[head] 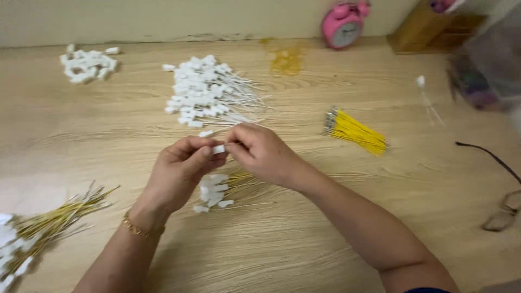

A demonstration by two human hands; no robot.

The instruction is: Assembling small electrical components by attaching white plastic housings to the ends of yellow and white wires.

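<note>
1. I am watching both hands meeting above the middle of the wooden tabletop [325,228], fingertips nearly touching.
2. The left hand [182,171] is pinching a small white connector [218,148] between thumb and fingers; a gold bracelet [138,228] is sitting on that wrist.
3. The right hand [263,152] is closing its fingertips against the same connector from the other side; I cannot tell whether it is gripping a wire there.
4. Just below the hands, a small bunch of wires with white ends [217,192] is lying on the tabletop.
5. Beyond the hands, a larger heap of white-tipped wires [203,95] is spreading out, and a little pile of loose white connectors [87,62] is resting well apart at the far left.
6. A bundle of yellow wires [355,131] is lying to the right, apart from the hands.
7. Another bunch of yellowish wires [54,222] is lying at the near left edge.
8. A pink alarm clock [343,24] is standing by the wall, and a pair of glasses [502,209] is lying at the right edge.
</note>
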